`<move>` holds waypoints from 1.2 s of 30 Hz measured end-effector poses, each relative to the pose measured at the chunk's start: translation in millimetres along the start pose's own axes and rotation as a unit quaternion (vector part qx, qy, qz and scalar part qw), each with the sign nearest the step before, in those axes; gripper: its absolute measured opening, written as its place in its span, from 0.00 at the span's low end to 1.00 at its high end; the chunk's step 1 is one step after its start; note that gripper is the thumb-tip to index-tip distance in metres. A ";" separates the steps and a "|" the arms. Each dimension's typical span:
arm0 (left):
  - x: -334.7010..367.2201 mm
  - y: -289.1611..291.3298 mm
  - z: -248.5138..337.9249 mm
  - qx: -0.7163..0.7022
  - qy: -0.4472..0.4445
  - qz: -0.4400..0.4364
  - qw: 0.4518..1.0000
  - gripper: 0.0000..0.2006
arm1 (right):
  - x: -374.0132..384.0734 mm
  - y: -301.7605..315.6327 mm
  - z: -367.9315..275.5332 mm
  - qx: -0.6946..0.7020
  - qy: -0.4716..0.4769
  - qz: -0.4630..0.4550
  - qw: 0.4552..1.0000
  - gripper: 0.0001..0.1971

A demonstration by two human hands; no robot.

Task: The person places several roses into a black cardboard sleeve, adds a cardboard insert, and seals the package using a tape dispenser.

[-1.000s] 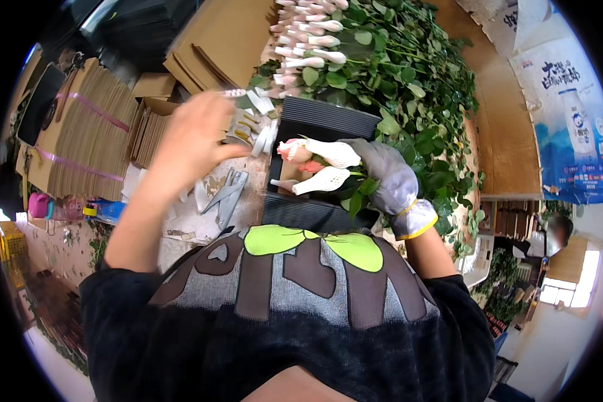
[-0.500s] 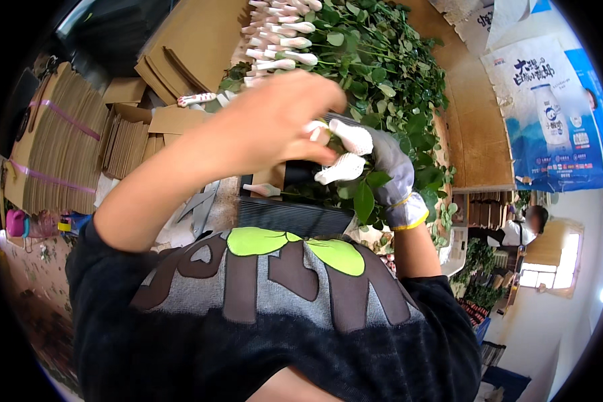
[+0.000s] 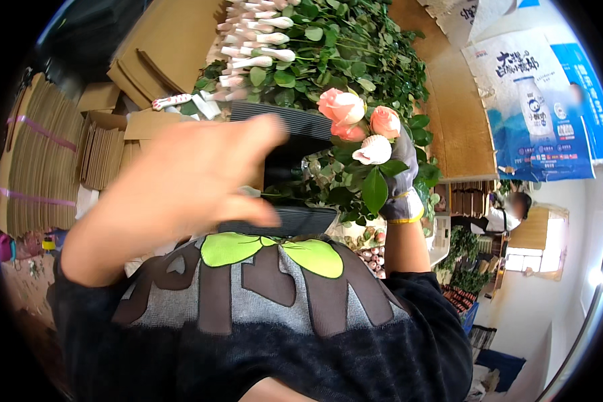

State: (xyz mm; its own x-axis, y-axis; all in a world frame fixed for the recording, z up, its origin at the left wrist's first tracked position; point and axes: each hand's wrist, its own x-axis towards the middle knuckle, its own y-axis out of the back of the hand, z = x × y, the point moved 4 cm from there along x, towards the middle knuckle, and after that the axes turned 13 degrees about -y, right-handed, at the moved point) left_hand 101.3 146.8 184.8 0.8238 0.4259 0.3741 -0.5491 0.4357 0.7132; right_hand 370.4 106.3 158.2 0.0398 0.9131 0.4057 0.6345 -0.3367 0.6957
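My gloved right hand (image 3: 402, 184) is closed around the stems of a small bunch of roses. Pink blooms (image 3: 342, 107) in the bunch are bare, while one white-netted rose (image 3: 373, 150) sits below them, green leaves around it. Left of the bunch, apart from it, my bare left hand (image 3: 194, 174) is blurred by motion. Its thumb and fingers are spread, and nothing shows between them. Beneath it, partly hidden, stands a black ribbed holder (image 3: 281, 124) with a gap in its middle.
Behind lies a pile of leafy rose stems (image 3: 355, 53) with white-netted heads (image 3: 261, 37) on its left. Cardboard sheets (image 3: 161, 60) and strapped cardboard stacks (image 3: 40, 161) stand at left. A wooden board (image 3: 459, 127) borders the right. Another person (image 3: 506, 216) is farther off at right.
My left hand has moved left, away from the bunch. Pink blooms now show bare where white nets covered them. The right hand still holds the stems.
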 end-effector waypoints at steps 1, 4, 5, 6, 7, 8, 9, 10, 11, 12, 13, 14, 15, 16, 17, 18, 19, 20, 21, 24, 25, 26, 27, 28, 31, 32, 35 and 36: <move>13.9 -10.5 10.8 -0.042 -0.064 0.068 0.995 0.24 | 0.0 -2.6 -7.0 -0.079 0.012 0.018 0.997 0.27; 34.0 -26.7 35.3 -0.042 -0.268 0.138 0.953 0.16 | 1.4 -11.5 3.0 -0.048 -0.018 -0.043 0.998 0.27; 30.5 -21.4 42.9 -0.022 -0.291 0.158 0.943 0.12 | -0.4 -11.3 38.8 0.063 -0.159 -0.104 0.980 0.24; 23.7 -14.7 45.4 -0.034 -0.302 0.178 0.936 0.10 | -4.6 -11.8 76.5 0.168 -0.302 -0.126 0.930 0.21; 13.0 -4.6 42.2 -0.028 -0.255 0.169 0.952 0.08 | -3.9 -8.4 74.2 0.229 -0.286 -0.118 0.923 0.19; 2.9 6.5 40.0 -0.025 -0.213 0.159 0.964 0.07 | -1.8 3.4 73.6 0.308 -0.302 -0.072 0.899 0.21; -0.7 10.6 27.3 0.013 -0.127 0.147 0.981 0.06 | 0.0 14.1 72.9 0.388 -0.307 -0.024 0.869 0.24; -6.2 15.3 15.8 0.052 -0.041 0.125 0.990 0.07 | 0.9 25.8 70.1 0.460 -0.303 0.025 0.834 0.28; -3.2 17.2 -0.1 0.103 -0.023 0.030 0.994 0.07 | -0.9 40.5 80.8 0.497 -0.277 0.060 0.820 0.30; -7.3 16.4 -11.5 0.151 0.036 -0.059 0.986 0.09 | 2.6 45.3 85.3 0.519 -0.266 0.072 0.809 0.32; -3.8 14.4 -10.8 0.164 0.034 -0.061 0.984 0.09 | 4.4 53.3 88.2 0.537 -0.255 0.087 0.799 0.34; 1.8 11.0 -9.4 0.177 0.032 -0.062 0.982 0.09 | 7.6 59.8 87.9 0.534 -0.263 0.093 0.799 0.35; 8.0 9.2 -6.9 0.163 -0.001 -0.025 0.986 0.09 | 10.1 59.1 80.2 0.549 -0.258 0.088 0.791 0.35; 14.2 6.4 -5.6 0.150 -0.030 0.011 0.988 0.09 | 13.0 56.0 71.9 0.565 -0.253 0.082 0.781 0.36; 20.6 4.3 -4.0 0.136 -0.059 0.047 0.988 0.10 | 13.8 47.6 56.0 0.599 -0.233 0.066 0.763 0.36; 27.4 3.5 -2.9 0.110 -0.065 0.078 0.989 0.11 | 13.2 42.8 40.3 0.632 -0.213 0.052 0.743 0.37; 34.4 3.8 -0.4 0.085 -0.071 0.108 0.988 0.12 | 12.2 41.8 36.6 0.643 -0.222 0.045 0.731 0.37; 40.8 3.6 0.7 0.059 -0.077 0.139 0.986 0.13 | 10.8 40.6 33.2 0.654 -0.232 0.038 0.719 0.38; 46.6 2.9 0.8 0.038 -0.081 0.158 0.983 0.13 | 15.8 39.4 36.2 0.682 -0.237 0.020 0.691 0.38; 58.4 -5.2 2.6 0.014 -0.118 0.194 0.974 0.13 | 23.1 42.3 43.4 0.707 -0.204 -0.028 0.677 0.38; 60.2 -7.1 5.0 0.019 -0.109 0.188 0.976 0.10 | 24.6 44.8 46.8 0.705 -0.184 -0.042 0.684 0.37; 60.2 -11.1 3.0 0.032 -0.110 0.158 0.981 0.08 | 26.1 47.2 50.4 0.702 -0.164 -0.056 0.691 0.37; 58.7 -17.8 -2.0 0.043 -0.112 0.123 0.985 0.07 | 23.6 48.8 54.4 0.700 -0.148 -0.066 0.696 0.36; 57.2 -25.1 -7.4 0.053 -0.114 0.088 0.988 0.05 | 21.5 50.6 57.9 0.693 -0.141 -0.066 0.704 0.36; 37.6 -64.9 -44.2 0.021 -0.036 -0.044 0.998 0.06 | 19.0 47.3 49.2 0.572 -0.151 -0.056 0.804 0.35; 24.4 -84.8 -66.9 -0.035 -0.008 -0.112 0.993 0.07 | 16.8 42.3 40.5 0.489 -0.157 -0.058 0.856 0.34; -31.1 -149.2 -139.5 -0.103 0.043 -0.213 0.971 0.21 | -5.0 17.9 4.4 0.077 -0.120 -0.110 0.984 0.33; -59.8 -168.0 -157.7 -0.107 0.040 -0.170 0.979 0.22 | -6.1 -12.7 7.3 -0.050 -0.059 -0.163 0.984 0.33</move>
State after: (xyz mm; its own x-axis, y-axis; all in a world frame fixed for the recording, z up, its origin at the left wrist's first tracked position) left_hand 122.1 173.2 -50.9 0.9552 0.2842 0.0822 -0.2683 0.7153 0.6453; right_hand 367.6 106.7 142.5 -0.0599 0.9947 0.0830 0.5497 -0.0365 0.8345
